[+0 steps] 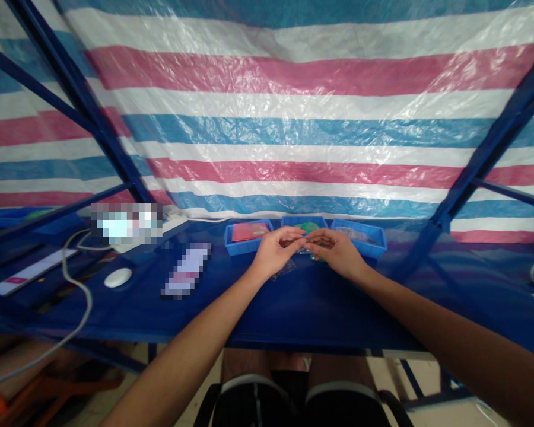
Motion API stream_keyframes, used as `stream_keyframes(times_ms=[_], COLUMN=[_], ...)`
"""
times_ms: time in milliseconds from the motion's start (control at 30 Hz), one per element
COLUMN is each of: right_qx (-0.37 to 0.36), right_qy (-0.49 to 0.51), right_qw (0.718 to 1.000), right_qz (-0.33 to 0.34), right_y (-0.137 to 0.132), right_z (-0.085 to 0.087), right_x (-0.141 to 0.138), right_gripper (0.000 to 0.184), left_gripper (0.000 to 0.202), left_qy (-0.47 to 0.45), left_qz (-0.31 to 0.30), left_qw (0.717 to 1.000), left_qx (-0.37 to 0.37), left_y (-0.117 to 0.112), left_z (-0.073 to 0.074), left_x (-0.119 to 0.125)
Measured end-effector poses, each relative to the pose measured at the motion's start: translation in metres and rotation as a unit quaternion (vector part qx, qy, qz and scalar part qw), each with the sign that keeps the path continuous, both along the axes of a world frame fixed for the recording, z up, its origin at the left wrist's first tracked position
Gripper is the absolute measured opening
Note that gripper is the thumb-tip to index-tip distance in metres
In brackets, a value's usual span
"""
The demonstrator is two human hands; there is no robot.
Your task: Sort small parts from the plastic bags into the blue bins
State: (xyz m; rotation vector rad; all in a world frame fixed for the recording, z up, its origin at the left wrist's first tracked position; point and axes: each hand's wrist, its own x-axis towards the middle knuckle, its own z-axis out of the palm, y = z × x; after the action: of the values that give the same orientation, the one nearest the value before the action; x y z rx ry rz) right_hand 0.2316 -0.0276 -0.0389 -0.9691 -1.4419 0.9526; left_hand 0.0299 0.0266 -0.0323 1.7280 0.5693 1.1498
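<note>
My left hand [276, 252] and my right hand [336, 252] meet over the blue table [302, 308], fingertips pinched together on a small item I cannot make out. A clear plastic bag [285, 270] lies on the table just under my left hand. Right behind the hands stand three blue trays: the left tray [234, 244] holds red pieces, the middle tray [293, 221] holds green pieces, and the right tray [374, 243] holds clear bags.
A white mouse [118, 277] and a white cable [78, 296] lie at the left. A striped tarp [293, 118] hangs behind the table. Blue frame struts [480, 160] rise at both sides.
</note>
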Motion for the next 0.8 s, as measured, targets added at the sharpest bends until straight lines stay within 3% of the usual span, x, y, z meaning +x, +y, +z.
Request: stream_keyframes(times_ms=[300,433,633,800], right_qx=[0.012,0.036,0.047,0.044], right_qy=[-0.01,-0.002,-0.011,-0.016], right_qw=[1.0,0.999,0.999,0.998], right_qz=[-0.018,-0.039,-0.024,-0.032], right_y=[0.0009,0.0013,0.0041,0.0034], right_z=[-0.003,-0.003,-0.0058,-0.0057], right_x=[0.0001,-0.0006,0.0013,0.0026], right_gripper=[0.027,0.037,0.035,0.035], left_gripper=[0.039,0.041,0.036,0.045], left_qy=[0.038,0.073,0.065,0.024], left_qz=[-0.011,-0.036,-0.025,-0.028], left_qw=[0.999,0.997,0.997,0.999], left_qx=[0.002,-0.012,-0.011,-0.013], left_y=[-0.0001,-0.0029,-0.0038,-0.0018], left_z=[-0.0028,-0.005,-0.0025,-0.0019], left_x=[-0.0013,-0.0003,-0.0002,0.0009])
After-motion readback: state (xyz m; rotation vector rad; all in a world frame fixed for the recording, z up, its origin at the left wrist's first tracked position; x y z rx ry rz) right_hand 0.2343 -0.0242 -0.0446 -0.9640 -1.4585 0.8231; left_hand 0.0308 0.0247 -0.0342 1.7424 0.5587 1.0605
